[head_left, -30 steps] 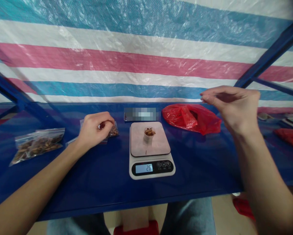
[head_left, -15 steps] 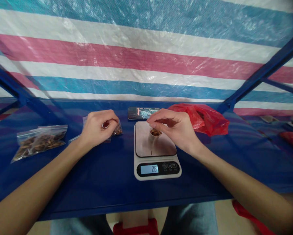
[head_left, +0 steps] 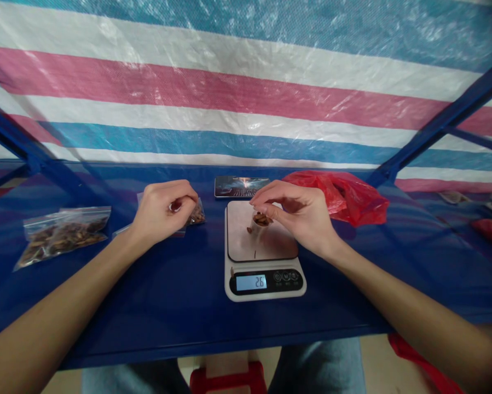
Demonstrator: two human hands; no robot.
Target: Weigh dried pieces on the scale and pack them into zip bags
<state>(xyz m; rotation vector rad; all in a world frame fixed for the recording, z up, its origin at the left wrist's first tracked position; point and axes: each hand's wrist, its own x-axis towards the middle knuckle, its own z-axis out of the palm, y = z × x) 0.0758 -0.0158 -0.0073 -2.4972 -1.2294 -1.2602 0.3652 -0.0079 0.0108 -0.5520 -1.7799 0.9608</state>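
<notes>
A small pale cup point(head_left: 257, 227) filled with brown dried pieces point(head_left: 262, 219) stands on the metal plate of a white digital scale point(head_left: 231, 290), whose display reads 2.6 or 26. Just over the cup is my right hand point(head_left: 301, 210), thumb and fingertips drawn together; whether anything is between them is hidden. One brown piece point(head_left: 249, 230) shows at the cup's left side, another point(head_left: 231, 271) on the scale's front left. My left hand point(head_left: 163, 210) is curled closed beside a clear zip bag point(head_left: 197, 212) of brown pieces, partly covering it. What its fingers hold is hidden.
Another zip bag point(head_left: 67, 232) of brown pieces lies at the left. A phone point(head_left: 233, 186) with a lit screen is behind the scale. To its right lies a red plastic bag point(head_left: 344, 200). Blue frame bars point(head_left: 446, 128) and a striped tarp point(head_left: 229, 87) bound the blue table point(head_left: 180, 306).
A brown piece now shows at the cup's left side, and another on the scale's front left. Both hands keep nearly the same pose. The phone's picture has changed.
</notes>
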